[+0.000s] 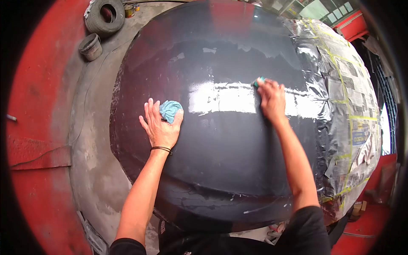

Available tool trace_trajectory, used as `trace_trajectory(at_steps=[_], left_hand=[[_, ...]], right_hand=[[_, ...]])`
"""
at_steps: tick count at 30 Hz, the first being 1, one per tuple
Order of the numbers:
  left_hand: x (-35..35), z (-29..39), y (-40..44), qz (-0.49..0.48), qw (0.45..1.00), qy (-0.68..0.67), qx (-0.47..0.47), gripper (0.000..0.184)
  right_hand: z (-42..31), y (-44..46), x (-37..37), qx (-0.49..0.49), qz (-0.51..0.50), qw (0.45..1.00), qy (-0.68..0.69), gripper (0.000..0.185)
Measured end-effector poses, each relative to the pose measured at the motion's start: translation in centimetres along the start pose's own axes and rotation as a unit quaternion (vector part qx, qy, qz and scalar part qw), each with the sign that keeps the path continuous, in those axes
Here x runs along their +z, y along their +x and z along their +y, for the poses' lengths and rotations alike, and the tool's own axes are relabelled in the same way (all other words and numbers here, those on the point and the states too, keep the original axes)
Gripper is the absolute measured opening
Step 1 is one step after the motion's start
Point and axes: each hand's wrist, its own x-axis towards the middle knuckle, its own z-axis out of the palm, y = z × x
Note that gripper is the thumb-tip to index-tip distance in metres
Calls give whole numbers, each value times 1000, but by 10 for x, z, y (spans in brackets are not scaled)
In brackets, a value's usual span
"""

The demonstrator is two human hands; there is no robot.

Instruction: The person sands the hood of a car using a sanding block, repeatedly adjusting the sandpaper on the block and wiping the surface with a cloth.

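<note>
A wide, dark, glossy curved panel [221, 148] fills the middle of the view, with a bright reflection across it. My left hand [162, 127] rests on its left part, fingers spread, with a crumpled blue cloth [171, 111] held between thumb and forefinger. A dark band circles that wrist. Further right and higher up, my right hand [272, 98] is on the panel, fingers closed around a small green item [258, 81]. Most of that item is hidden by the fingers.
Newspaper sheets [359, 100] with yellow tape and dark plastic film [333, 127] cover the right side. A tyre [104, 18], a bucket [90, 47] and small cans [129, 11] stand on the floor at upper left. A thin cable runs along the floor.
</note>
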Motion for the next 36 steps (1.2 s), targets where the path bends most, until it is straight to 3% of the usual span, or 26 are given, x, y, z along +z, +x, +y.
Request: trace_trajectory(at_steps=[4, 8, 11, 14, 16, 17, 20, 21, 23, 27, 28, 30, 31, 33, 34, 36], left_hand=[[2, -5, -1, 16, 1000, 10, 4, 93], [4, -4, 2, 27, 1000, 8, 10, 92], [4, -6, -1, 27, 1000, 10, 6, 93], [5, -3, 2, 22, 1000, 6, 1, 94], [4, -5, 1, 26, 1000, 0, 2, 99], [3, -7, 2, 19, 1000, -4, -1, 103], [-7, 1, 4, -7, 1000, -18, -12, 115], [-9, 2, 3, -19, 1000, -24, 0, 110], [0, -12, 5, -48, 997, -30, 44, 104], [-2, 13, -16, -121, 980, 1, 160, 93], [-2, 26, -26, -143, 975, -21, 169, 92], [7, 49, -48, -98, 961, -65, 249, 72], [7, 69, -58, -75, 949, -93, 293, 61], [-1, 128, -73, -106, 955, -157, 228, 49], [-7, 157, -83, -125, 956, -185, 191, 43], [9, 218, -88, -145, 928, -245, 238, 41]], right_hand=[[40, 91, 46, 157, -19, 984, -80, 30], [14, 46, 22, 72, -13, 997, -17, 30], [-57, -15, -14, -26, -29, 998, 53, 32], [-23, 14, 10, -52, 3, 999, -6, 31], [-16, 45, 31, 78, 13, 997, -13, 30], [-22, 39, 37, 83, 55, 994, -44, 28], [-91, -32, -19, 73, -39, 996, -16, 28], [-122, -74, -42, 61, -88, 994, 17, 29], [-169, -150, -83, 26, -22, 997, 74, 34], [-166, -202, -120, 141, 8, 985, 98, 34], [-159, -199, -127, 267, 33, 927, 262, 33], [-148, -201, -154, 448, 99, 704, 542, 40], [-145, -207, -169, 483, 164, 536, 673, 43], [-133, -241, -178, 404, 202, 386, 804, 43], [-137, -254, -183, 415, 215, 366, 805, 42], [-144, -279, -193, 394, 205, 327, 835, 48]])
